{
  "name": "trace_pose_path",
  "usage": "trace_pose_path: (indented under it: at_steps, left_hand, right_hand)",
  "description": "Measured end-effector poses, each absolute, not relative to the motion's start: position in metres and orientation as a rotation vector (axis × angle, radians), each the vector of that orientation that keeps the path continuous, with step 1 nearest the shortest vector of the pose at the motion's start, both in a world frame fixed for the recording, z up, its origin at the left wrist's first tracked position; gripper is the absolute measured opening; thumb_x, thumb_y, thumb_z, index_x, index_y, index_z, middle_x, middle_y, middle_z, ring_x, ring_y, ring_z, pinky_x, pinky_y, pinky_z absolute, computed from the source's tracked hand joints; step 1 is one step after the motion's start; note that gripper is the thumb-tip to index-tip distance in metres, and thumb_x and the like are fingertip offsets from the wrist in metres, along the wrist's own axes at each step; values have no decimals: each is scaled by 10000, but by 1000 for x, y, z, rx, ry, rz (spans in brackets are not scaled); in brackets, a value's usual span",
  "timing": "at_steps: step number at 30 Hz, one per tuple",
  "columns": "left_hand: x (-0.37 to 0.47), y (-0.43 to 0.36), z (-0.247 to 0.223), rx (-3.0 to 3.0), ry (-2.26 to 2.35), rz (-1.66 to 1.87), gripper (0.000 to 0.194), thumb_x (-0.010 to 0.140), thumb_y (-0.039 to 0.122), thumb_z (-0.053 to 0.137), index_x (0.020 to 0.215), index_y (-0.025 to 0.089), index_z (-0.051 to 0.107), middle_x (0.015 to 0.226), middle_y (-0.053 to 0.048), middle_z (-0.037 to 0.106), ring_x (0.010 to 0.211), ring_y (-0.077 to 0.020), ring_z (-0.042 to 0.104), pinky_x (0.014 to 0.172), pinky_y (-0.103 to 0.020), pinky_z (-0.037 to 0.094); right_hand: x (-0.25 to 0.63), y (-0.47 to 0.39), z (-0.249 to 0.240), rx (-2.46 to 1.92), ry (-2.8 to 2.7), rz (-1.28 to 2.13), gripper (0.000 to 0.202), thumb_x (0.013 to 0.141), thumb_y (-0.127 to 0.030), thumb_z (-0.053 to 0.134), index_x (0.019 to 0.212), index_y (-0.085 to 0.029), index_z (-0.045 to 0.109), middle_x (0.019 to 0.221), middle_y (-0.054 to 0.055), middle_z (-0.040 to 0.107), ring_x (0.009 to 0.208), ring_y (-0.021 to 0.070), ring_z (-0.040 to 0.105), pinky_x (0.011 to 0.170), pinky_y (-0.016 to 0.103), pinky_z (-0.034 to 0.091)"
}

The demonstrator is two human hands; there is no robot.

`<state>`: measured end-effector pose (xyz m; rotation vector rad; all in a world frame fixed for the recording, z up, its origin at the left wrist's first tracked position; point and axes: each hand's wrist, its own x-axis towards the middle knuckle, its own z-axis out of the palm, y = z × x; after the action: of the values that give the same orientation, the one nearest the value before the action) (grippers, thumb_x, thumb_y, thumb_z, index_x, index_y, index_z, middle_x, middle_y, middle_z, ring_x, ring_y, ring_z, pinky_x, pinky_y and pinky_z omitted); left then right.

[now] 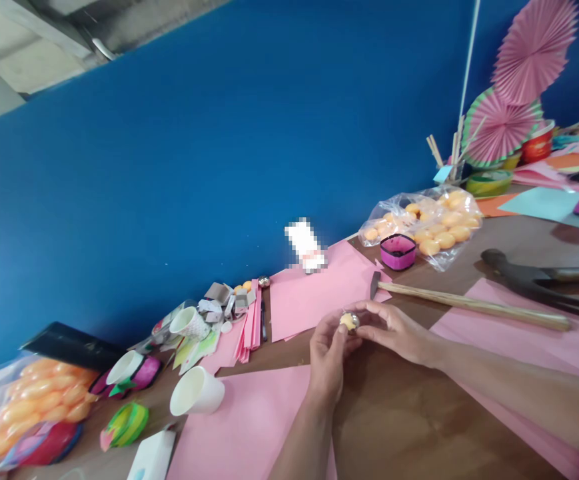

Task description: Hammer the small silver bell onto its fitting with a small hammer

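The small ball (349, 323), apparently silvery and yellow, sits in both hands' (330, 347) grip, their fingers partly hiding it.

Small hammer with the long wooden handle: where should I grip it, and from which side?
Take the small hammer around mid-handle, coming from above with fingers closing across the shaft. The handle is long, straight and exposed there. I'd approach from its far side, since the right forearm stretches along the near side; avoid the butt end, where the claw hammer lies close.
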<state>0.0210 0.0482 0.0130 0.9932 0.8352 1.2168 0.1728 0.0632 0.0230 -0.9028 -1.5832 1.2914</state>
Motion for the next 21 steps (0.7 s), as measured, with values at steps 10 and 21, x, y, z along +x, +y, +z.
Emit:
trace_pose_path:
  at_steps: [10, 21]
  left_hand:
    - [20, 45, 18, 1026, 799, 1211, 167, 791, 247, 557, 938, 195, 497, 1000, -51, 548, 947, -191, 540, 788, -356, 475]
    - [22, 45, 21, 1096, 854, 1166, 261, 740, 269, 619, 963, 187, 511, 986, -63, 580, 934, -192, 555, 787, -321, 466]
  right_hand:
    - [173, 60, 31, -935, -1693, 1174, 327, 783, -372, 543, 1054, -191, 573, 1031, 58, 608, 966, 209, 544, 858, 344, 435]
    - [170, 57, 19, -917, -1803, 821, 293, 765, -185, 545, 1055, -229, 555, 1044, 65, 563, 937, 209, 523, 820, 357, 448]
